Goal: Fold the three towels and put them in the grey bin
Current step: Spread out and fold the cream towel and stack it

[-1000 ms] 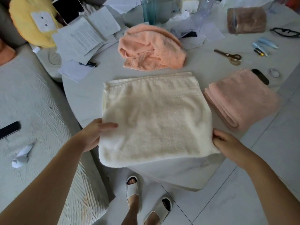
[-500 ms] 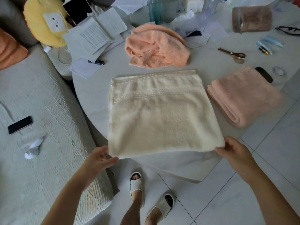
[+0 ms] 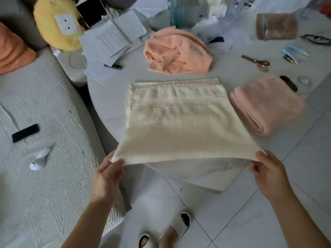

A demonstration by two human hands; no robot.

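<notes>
**Three towels on the desk, the cream one in my hands**

Three towels show across the frame, and none is in a bin. At the far left lies a pale textured sofa [image 3: 44, 140] with a black phone [image 3: 26, 133] on it at mid-left; a yellow cushion [image 3: 55, 22] sits in the upper left corner. Papers [image 3: 111, 38] spread over the upper-left part of the white desk [image 3: 111, 97].

My left hand [image 3: 107, 174], low and left of centre, pinches the near left corner of the cream towel [image 3: 179, 120], thumb on top and fingers beneath. That towel fills the centre of the frame, folded to a rough rectangle; its far edge rests flat on the desk while the near edge is lifted off it and stretched between my two hands, past the desk's rim. Above it, at upper centre, the orange towel [image 3: 177, 52] sits in a crumpled heap, apart from the cream one. Below, at bottom centre, my feet in white slippers [image 3: 166, 231] stand on the tiled floor [image 3: 241, 212].

My right hand [image 3: 268, 172], low and right of centre, grips the near right corner the same way. Just right of the cream towel lies the pink towel [image 3: 266, 104], folded into a thick stack on the desk's right side. Scissors [image 3: 256, 60] lie at upper right, beyond it.
</notes>
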